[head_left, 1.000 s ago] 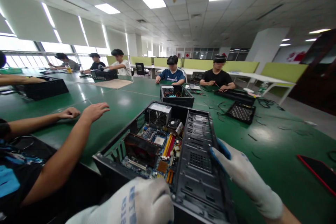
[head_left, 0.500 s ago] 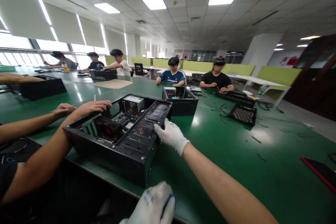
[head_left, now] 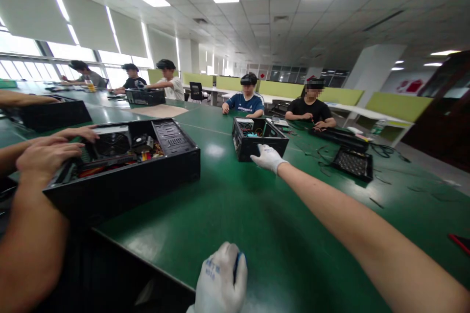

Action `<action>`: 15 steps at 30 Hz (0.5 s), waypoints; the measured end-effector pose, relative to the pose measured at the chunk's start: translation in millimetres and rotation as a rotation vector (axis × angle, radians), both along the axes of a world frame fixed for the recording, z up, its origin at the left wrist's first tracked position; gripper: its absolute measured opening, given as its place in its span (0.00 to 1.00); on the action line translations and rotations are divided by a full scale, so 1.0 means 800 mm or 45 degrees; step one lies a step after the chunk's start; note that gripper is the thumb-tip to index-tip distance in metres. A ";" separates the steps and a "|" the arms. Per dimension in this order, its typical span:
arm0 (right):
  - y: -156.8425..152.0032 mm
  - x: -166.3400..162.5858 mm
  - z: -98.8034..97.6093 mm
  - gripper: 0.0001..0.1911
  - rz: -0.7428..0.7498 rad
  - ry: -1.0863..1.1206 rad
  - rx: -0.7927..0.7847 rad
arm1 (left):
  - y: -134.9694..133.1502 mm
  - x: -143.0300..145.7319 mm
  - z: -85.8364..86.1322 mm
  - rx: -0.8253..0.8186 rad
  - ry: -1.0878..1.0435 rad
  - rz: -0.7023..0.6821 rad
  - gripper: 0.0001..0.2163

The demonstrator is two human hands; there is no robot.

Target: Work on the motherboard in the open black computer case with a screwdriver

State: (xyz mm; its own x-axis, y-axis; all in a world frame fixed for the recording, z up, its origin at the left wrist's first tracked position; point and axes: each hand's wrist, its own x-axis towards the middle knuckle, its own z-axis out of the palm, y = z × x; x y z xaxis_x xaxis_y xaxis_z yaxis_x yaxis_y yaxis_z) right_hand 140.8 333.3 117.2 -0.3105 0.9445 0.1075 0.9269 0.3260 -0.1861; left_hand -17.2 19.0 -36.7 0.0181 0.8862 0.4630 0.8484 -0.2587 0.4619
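Note:
My right hand [head_left: 269, 158], in a white work glove, reaches out over the green table. Its thumb and fingers are apart, and its fingertips overlap the front of a small black computer case [head_left: 261, 148]; whether they touch it I cannot tell. Inside that open case a fan and coloured wires show. My left hand [head_left: 220, 279], gloved too, is at the near table edge with its fingers curled together; the blue palm coating shows beside the thumb, and anything inside is hidden. To the left lies a larger open computer case [head_left: 147, 181], with a co-worker's hands [head_left: 55, 149] on its far left end.
The green table [head_left: 183, 234] has its near edge beside my left hand. At right lie a black perforated metal panel [head_left: 353, 163], loose cables [head_left: 389, 151] and a red-edged object [head_left: 458, 243]. Several people sit around the table. Another black case [head_left: 55, 115] stands far left.
The larger case has turned and shifted left, with the co-worker's hands on it. My right hand has left its side and moved forward to the small case. My left hand stays near the edge.

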 end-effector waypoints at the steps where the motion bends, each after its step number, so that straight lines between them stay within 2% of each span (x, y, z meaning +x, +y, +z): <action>1: 0.016 0.008 0.004 0.42 -0.035 -0.044 0.025 | 0.001 0.000 0.000 -0.045 0.052 -0.013 0.11; 3: 0.046 0.020 0.010 0.42 -0.089 -0.126 0.063 | 0.003 -0.002 -0.001 -0.055 0.122 -0.029 0.09; 5: 0.070 0.026 0.013 0.41 -0.126 -0.201 0.084 | 0.005 -0.002 -0.003 0.033 0.104 -0.021 0.08; 9: 0.106 0.024 0.011 0.28 -0.150 -0.330 0.124 | 0.010 0.001 -0.013 0.304 -0.003 0.052 0.08; 11: 0.116 0.021 0.010 0.23 -0.150 -0.380 0.154 | 0.012 0.003 -0.020 0.388 -0.016 0.098 0.07; 15: 0.116 0.020 0.014 0.22 -0.131 -0.463 0.197 | 0.013 0.005 -0.024 0.394 -0.032 0.125 0.07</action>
